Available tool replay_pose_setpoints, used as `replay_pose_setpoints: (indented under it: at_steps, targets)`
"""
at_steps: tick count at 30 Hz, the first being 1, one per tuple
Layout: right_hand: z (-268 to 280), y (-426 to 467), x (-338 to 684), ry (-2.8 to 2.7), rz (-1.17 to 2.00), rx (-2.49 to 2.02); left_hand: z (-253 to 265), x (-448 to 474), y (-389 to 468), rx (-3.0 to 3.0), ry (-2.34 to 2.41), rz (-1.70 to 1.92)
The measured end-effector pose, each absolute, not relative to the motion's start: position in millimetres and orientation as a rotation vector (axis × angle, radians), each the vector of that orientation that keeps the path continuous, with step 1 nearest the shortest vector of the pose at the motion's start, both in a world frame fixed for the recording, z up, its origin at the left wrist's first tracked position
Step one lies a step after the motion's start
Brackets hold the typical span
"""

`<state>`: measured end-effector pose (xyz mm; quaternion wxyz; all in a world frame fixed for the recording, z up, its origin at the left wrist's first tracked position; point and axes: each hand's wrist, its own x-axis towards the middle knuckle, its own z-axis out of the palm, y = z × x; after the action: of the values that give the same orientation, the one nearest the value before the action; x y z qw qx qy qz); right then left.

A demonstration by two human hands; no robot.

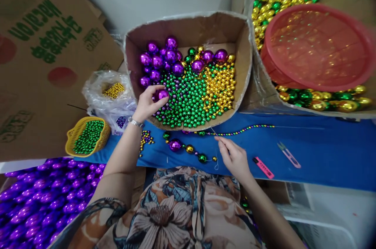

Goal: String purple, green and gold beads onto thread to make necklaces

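Note:
My left hand [147, 104] reaches over the near left side of a cardboard box [188, 25], its thumb and fingers closed around a large shiny purple bead [162, 95]. Below lie small green beads [188, 100], with gold beads [220, 88] to the right and more large purple beads [164, 57] at the back left. In front of the box, my right hand [234, 159] pinches a thin needle [214, 130] pointing up and left. Beneath that hand a thread [217, 162] loops beside a bead string [189, 149] of purple, gold and green beads on the blue cloth.
Pink-handled thread snips [289, 155] and a pink box-cutter-like tool [263, 168] lie at right. A yellow basket [70, 143] of green beads and a plastic bag [94, 88] stand left. A red basin [317, 49] sits in another bead box. Purple beads [44, 202] fill the lower left.

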<state>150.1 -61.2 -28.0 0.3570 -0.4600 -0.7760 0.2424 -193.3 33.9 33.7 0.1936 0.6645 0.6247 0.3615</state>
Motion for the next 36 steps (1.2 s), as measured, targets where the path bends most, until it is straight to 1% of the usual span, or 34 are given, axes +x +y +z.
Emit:
replay_pose_setpoints:
  at_steps: [1, 3, 5, 8, 15, 28, 33, 36]
  targets:
    - [-27, -61, 147, -2.022, 0.617, -1.177, 34, -183, 32, 1.686, 1.572, 1.168]
    - [-27, -62, 143, -2.051, 0.592, -1.171, 33, -161, 26, 1.346, 1.248, 1.289]
    - [-27, -61, 143, -2.061, 0.563, -1.174, 29, -141, 21, 1.128, 1.050, 1.270]
    - [-27, -60, 146, -2.047, 0.528, -1.193, 23, -124, 17, 1.002, 0.938, 1.209]
    - [-29, -58, 152, -2.070, 0.462, -1.212, 21, -115, 15, 0.973, 0.862, 1.167]
    - [-27, -56, 155, -2.121, 0.441, -1.229, 25, -116, 13, 1.046, 0.892, 1.178]
    - [-29, -56, 158, -2.164, 0.376, -1.220, 24, -117, 13, 1.085, 0.884, 1.168]
    - [-29, -55, 161, -2.234, 0.268, -1.243, 26, -117, 11, 1.191, 0.928, 1.123]
